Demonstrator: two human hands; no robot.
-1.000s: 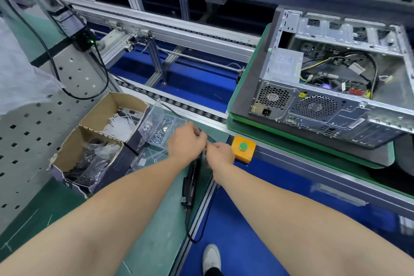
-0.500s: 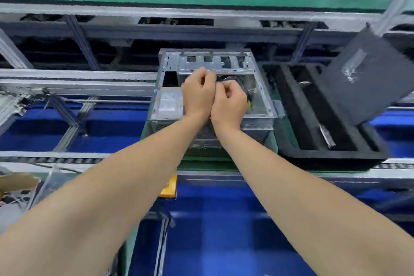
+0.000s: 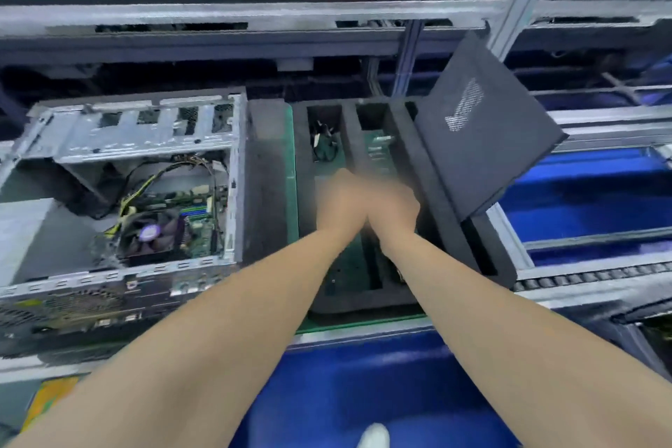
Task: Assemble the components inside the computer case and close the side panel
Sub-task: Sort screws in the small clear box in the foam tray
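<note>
left hand [image 3: 340,200] + right hand [image 3: 394,209]: over foam tray [image 3: 301,164] | computer case [image 3: 145,131]: to left

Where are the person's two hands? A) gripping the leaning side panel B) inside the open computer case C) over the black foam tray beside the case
C: the left hand and right hand are together above the foam tray, right of the computer case.
</note>
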